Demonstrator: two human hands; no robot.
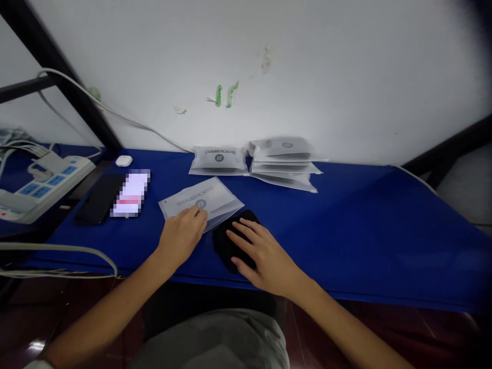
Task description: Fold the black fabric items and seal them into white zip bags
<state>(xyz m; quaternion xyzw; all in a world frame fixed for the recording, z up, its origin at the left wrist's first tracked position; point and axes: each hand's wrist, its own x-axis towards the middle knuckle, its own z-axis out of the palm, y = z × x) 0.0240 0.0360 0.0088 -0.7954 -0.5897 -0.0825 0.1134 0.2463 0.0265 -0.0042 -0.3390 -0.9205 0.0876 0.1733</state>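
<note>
A frosted plastic zip bag (192, 197) printed ROCKBROS lies flat on the blue table, its open edge turned toward the right front. My left hand (182, 233) has its fingers curled over the near edge of this bag, gripping it. Just right of the bag sits a folded black fabric item (226, 243); its exact kind does not show. Spread fingers of my right hand (265, 256) rest on top of the black fabric, covering its right side.
Filled frosted bags stand against the wall: a single bag (218, 160) and a stack (284, 164) beside it. Two phones, one dark (100, 197) and one lit (130, 193), lie left near a white earbud case (124, 161). A power strip (49, 184) and cables occupy the far left.
</note>
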